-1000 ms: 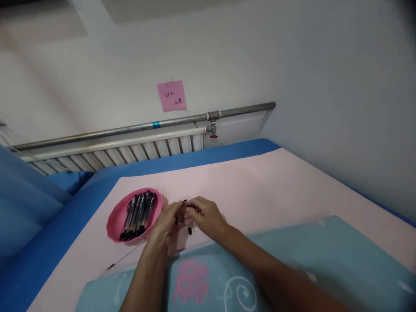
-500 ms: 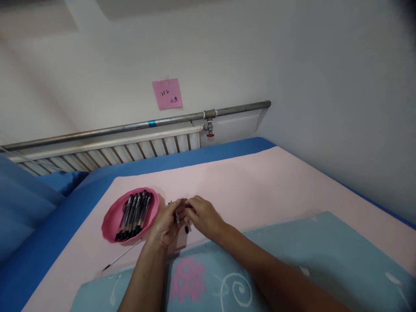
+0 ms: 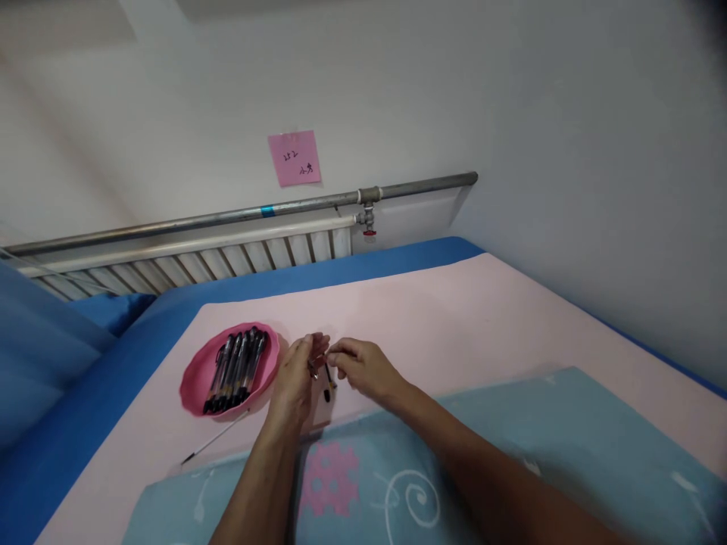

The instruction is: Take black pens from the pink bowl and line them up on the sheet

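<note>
Beside the bowl, my left hand point(image 3: 294, 372) is cupped with its fingers partly curled around small dark and shiny pen parts point(image 3: 313, 369). My right hand point(image 3: 363, 367) faces it, thumb and forefinger pinched at the left fingertips; whatever lies in that pinch is too small to make out. Below the hands, a black-ended pen piece point(image 3: 326, 394) lies on the pink mat, partly hidden. To the left, the pink scalloped bowl point(image 3: 191, 382) holds several assembled black pens point(image 3: 235, 371). A thin white pen refill point(image 3: 216, 437) with a dark tip rests in front of the bowl.
The pink mat point(image 3: 432, 310) lies over a blue surface point(image 3: 318, 272). Nearest me is a light blue patterned cloth point(image 3: 500, 424). A radiator point(image 3: 255, 256) and metal pipe point(image 3: 216, 222) run along the wall. Blue fabric point(image 3: 39, 356) hangs at the left.
My hands have parted slightly, the right one shifting a little to the right. More of the black-ended piece beneath them shows. The bowl and its pens stay put.
</note>
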Available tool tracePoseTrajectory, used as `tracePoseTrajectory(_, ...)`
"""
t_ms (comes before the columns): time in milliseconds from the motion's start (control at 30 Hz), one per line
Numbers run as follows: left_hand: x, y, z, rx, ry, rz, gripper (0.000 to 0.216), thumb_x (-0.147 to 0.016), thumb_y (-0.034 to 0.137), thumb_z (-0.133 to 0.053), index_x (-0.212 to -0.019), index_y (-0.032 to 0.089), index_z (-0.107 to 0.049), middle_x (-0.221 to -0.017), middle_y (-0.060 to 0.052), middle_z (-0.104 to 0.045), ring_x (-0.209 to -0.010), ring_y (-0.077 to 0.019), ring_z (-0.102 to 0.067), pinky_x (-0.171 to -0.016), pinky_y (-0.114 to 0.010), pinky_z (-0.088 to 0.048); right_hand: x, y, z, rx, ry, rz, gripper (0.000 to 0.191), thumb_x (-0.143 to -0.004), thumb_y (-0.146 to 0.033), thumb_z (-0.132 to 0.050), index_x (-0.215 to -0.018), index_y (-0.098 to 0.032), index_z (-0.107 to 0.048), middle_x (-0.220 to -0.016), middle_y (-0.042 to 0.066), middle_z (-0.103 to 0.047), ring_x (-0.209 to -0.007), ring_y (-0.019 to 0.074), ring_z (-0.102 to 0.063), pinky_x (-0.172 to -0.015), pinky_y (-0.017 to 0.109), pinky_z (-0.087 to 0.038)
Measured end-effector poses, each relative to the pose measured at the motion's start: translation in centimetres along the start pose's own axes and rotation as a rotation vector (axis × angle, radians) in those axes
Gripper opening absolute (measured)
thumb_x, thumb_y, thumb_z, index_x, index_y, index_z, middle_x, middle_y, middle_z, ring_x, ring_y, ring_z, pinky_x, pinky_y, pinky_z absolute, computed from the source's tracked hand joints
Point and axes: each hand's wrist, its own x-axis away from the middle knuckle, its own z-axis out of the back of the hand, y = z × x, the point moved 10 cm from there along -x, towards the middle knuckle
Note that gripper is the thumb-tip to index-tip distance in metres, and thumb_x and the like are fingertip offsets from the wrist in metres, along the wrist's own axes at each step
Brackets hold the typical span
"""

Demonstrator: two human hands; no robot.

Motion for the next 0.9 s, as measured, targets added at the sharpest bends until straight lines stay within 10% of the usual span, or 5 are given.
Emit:
tracePoseTrajectory(267,1.0,0.1,-1.8,-0.211,-0.072,-0.055,0.042,-0.078,0.044,-0.046,-0.102,0.011,-0.057,-0.108,-0.014,-0.061,-0.09,-0.0191,-0.059,-0.078,-0.031,-0.044,0.0,0.6,-0.8,-0.026,0.022,-0.018,0.016,-0.07,-0.016,-0.048,-0.083,-0.017,-0.057,-0.066,-0.003,-0.059,-0.059,0.0092,-0.055,-0.053,0.018,-0.04)
tracePoseTrajectory(567,1.5,3.9,1.5,-1.848,-0.007,-0.098,0.032,-0.083,0.023,-0.033,-0.089,0.01,-0.062,-0.081,-0.017,-0.067,-0.081,-0.0266,-0.062,-0.07,-0.035,-0.043,-0.6,4.6,0.0,0.558,0.064,-0.133,0.018,-0.07,-0.023,-0.053,-0.086,-0.018,-0.059,-0.078,0.005,-0.063,-0.072,0.016,-0.057,-0.058,0.022,-0.035)
tracePoseTrajectory(900,-0.2,1.0,2.4,-1.88,-0.118,0.0,0.03,-0.081,0.014,-0.037,-0.093,0.012,-0.064,-0.093,-0.018,-0.066,-0.086,-0.0233,-0.063,-0.073,-0.03,-0.043,-2.4,4.8,-1.7,0.681,0.038,-0.083,0.019,-0.073,-0.024,-0.048,-0.089,-0.019,-0.057,-0.081,0.006,-0.063,-0.072,0.0168,-0.058,-0.057,0.023,-0.034)
